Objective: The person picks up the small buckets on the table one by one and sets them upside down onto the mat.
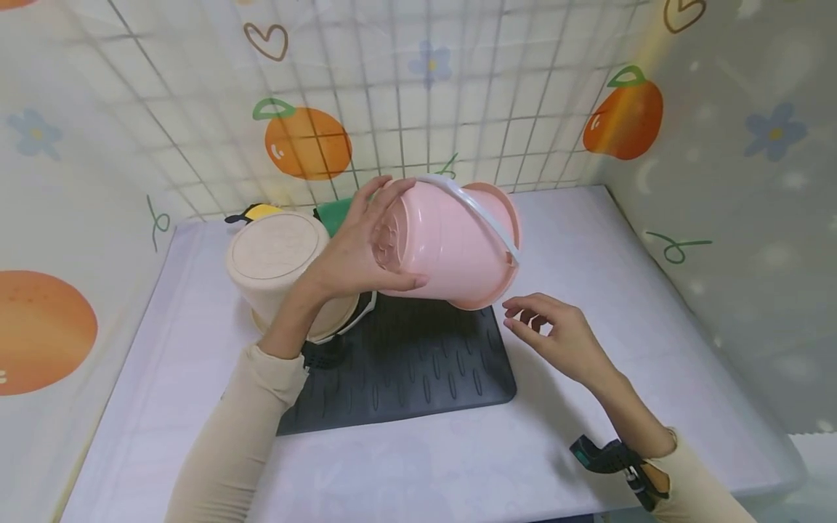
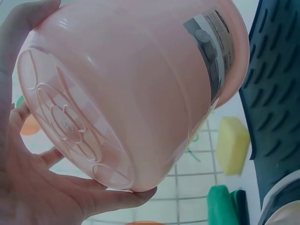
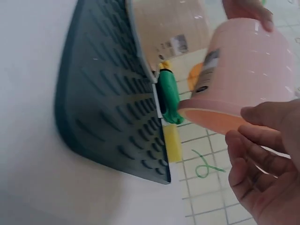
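Note:
A pink plastic bucket [image 1: 458, 240] is held on its side above the dark mat [image 1: 425, 370]. My left hand [image 1: 353, 250] grips it round the base, thumb and fingers spread over the bottom edge. Its mouth faces right, and a pale handle [image 1: 480, 214] lies across its side. In the left wrist view a printed label [image 2: 213, 51] shows near the rim. My right hand [image 1: 559, 334] hovers just off the rim, fingers loosely bent, with nothing in it. Left of the mat's middle, a beige bucket [image 1: 281, 247] stands upside down, its handle hanging onto the mat.
Behind the mat lie a green object [image 3: 168, 93], possibly a spray bottle, and a yellow sponge [image 2: 233, 146]. Something yellow and black [image 1: 258, 212] shows behind the beige bucket. A white-covered table [image 1: 366, 472] meets a wire grid [image 1: 405, 109] and printed curtain at the back.

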A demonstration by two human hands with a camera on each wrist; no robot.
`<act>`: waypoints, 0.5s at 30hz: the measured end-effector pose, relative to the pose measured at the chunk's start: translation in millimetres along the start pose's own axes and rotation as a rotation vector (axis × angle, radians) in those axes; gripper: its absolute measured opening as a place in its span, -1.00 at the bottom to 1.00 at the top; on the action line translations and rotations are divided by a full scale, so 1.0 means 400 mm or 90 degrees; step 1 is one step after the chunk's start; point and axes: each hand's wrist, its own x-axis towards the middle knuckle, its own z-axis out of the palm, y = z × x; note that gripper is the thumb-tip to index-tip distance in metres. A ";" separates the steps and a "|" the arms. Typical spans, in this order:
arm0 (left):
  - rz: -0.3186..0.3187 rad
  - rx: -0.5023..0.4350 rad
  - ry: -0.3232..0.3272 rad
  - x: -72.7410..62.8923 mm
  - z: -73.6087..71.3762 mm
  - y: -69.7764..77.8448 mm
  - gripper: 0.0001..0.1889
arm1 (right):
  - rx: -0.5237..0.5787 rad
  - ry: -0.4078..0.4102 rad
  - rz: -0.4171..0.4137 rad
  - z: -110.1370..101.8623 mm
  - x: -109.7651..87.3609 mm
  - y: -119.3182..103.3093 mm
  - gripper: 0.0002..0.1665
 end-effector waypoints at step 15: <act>0.030 0.066 -0.059 0.008 -0.063 0.013 0.14 | -0.025 -0.138 -0.061 0.069 -0.058 0.016 -0.64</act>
